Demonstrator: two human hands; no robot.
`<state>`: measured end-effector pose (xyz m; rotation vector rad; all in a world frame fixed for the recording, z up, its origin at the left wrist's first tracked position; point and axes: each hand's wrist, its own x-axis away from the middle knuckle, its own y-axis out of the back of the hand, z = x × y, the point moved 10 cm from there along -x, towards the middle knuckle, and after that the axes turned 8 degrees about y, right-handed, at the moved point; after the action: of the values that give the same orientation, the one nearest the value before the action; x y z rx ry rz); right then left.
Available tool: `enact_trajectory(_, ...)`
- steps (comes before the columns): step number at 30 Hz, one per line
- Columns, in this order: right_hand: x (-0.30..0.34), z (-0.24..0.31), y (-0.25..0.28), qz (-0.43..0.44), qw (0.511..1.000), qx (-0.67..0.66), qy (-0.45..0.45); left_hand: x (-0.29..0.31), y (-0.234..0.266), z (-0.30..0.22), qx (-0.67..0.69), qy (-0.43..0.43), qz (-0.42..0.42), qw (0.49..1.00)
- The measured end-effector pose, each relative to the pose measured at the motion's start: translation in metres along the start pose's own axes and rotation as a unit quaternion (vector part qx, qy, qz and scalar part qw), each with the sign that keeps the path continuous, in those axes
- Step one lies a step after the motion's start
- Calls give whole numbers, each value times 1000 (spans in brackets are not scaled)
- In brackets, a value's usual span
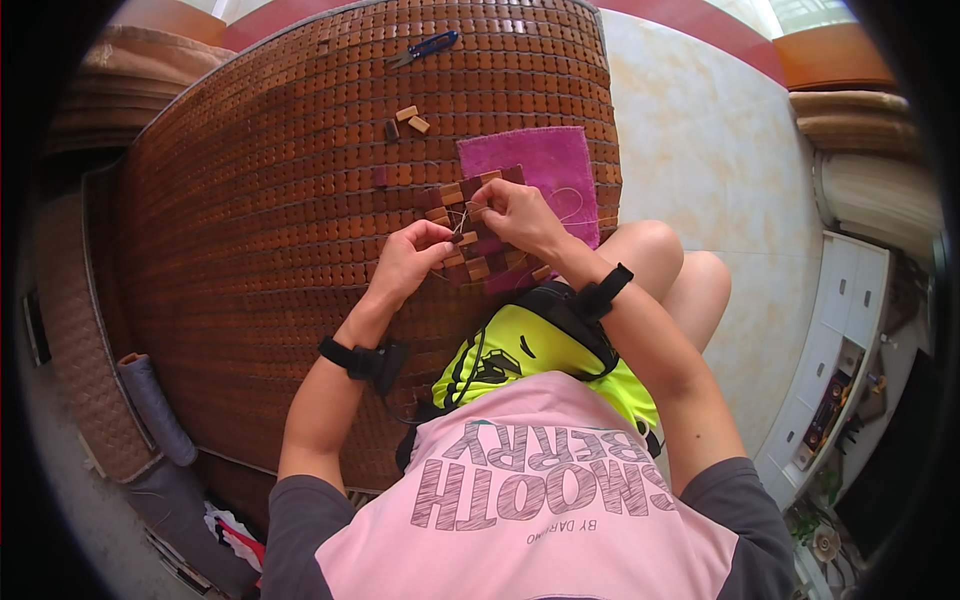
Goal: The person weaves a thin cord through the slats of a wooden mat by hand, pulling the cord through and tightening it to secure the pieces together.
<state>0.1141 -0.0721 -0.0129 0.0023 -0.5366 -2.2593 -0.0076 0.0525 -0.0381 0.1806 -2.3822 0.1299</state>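
A patchwork of small tan and dark brown wooden blocks (pixel 497 262), strung side by side, lies partly on a pink cloth (pixel 575 160). At its left edge my left hand (pixel 410 262) pinches a small dark wooden block, where pale cord (pixel 462 219) comes out. My right hand (pixel 520 215) is above the patchwork's upper part, thumb and forefinger pressed together on the cord. Between both sets of fingertips the cord runs in thin strands. A loose loop of it (pixel 572 192) curls over the cloth to the right.
Several loose wooden blocks (pixel 407 113) lie farther off on the brown tile mat (pixel 270 200). Beyond them are blue-handled thread snips (pixel 428 48). My bare knees and a yellow-green garment (pixel 530 345) are close below the work. Pale floor (pixel 700 150) and a white cabinet (pixel 840 300) are to the right.
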Motion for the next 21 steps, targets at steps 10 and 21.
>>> enact_trajectory(10,10,-15,-24,43,994,-38,-95,-6,3,3,168,11,7,986)
enact_trajectory(21,-6,-9,-22,-98,991,86,-40,-14,1,4,158,37,48,986)
